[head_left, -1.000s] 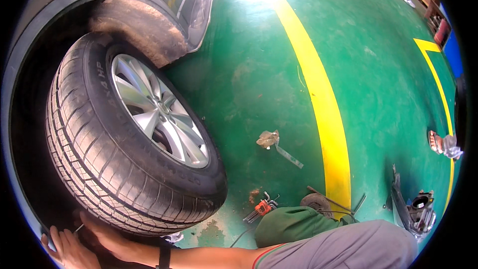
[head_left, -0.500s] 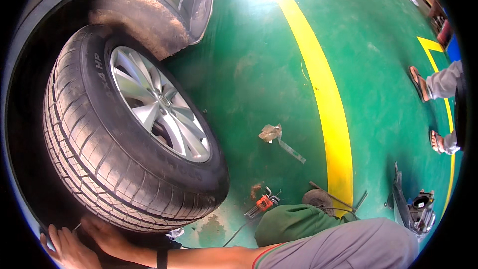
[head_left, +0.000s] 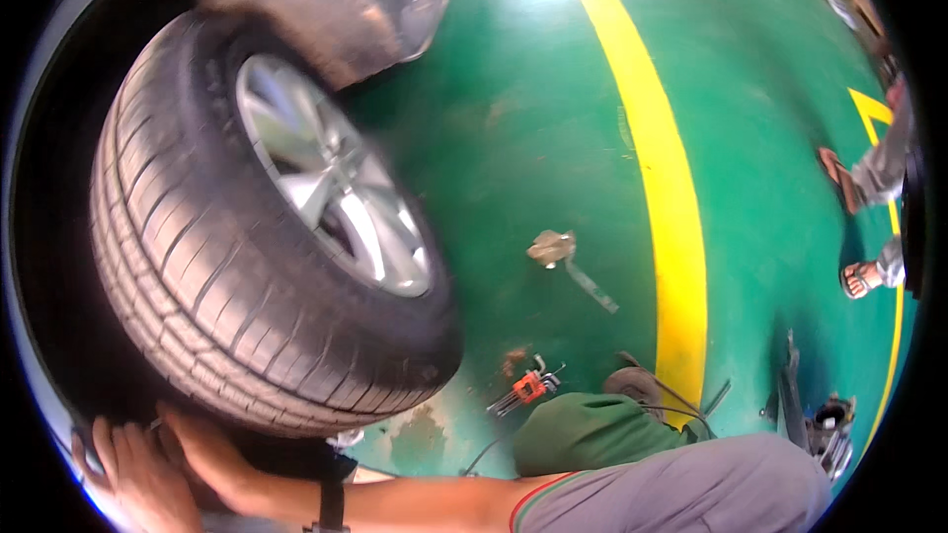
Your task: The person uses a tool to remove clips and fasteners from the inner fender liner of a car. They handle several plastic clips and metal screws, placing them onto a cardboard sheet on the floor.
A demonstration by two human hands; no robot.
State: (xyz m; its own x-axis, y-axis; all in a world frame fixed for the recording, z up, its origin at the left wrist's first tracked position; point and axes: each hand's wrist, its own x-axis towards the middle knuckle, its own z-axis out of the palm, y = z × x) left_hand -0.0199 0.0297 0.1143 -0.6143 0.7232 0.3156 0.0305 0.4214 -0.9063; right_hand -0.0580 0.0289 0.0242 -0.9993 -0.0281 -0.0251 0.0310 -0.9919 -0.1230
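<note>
While both hands are set low at the left of the view, the tyre [head_left: 237, 266] is found above and to the right of their fingers, its treaded face turned toward them. By foreshortening, the wheel is drawn out into an oval whose long axis is slanted from upper left to lower right. The right hand [head_left: 205, 449] is placed nearer, just below the lower tread; the left hand [head_left: 138, 476] is placed beside it, farther left, near the lower end of the wheel arch's edge [head_left: 61, 30]. The fingers of the left hand are extended and slightly bent; those of the right are partly hidden in shadow. Whether anything is grasped by either hand cannot be told. Access from above is obstructed by the bulge of the tyre, and the space behind it is lost in darkness. The silver rim [head_left: 341, 166] is faced away from the hands, toward the green floor [head_left: 513, 158]. Farther right, well apart from the hands, are seen an orange-held set of hex keys [head_left: 529, 388], a crumpled brownish scrap [head_left: 549, 248], a yellow stripe [head_left: 667, 207] and, near the margin, a bystander's sandalled foot [head_left: 859, 279].
</note>
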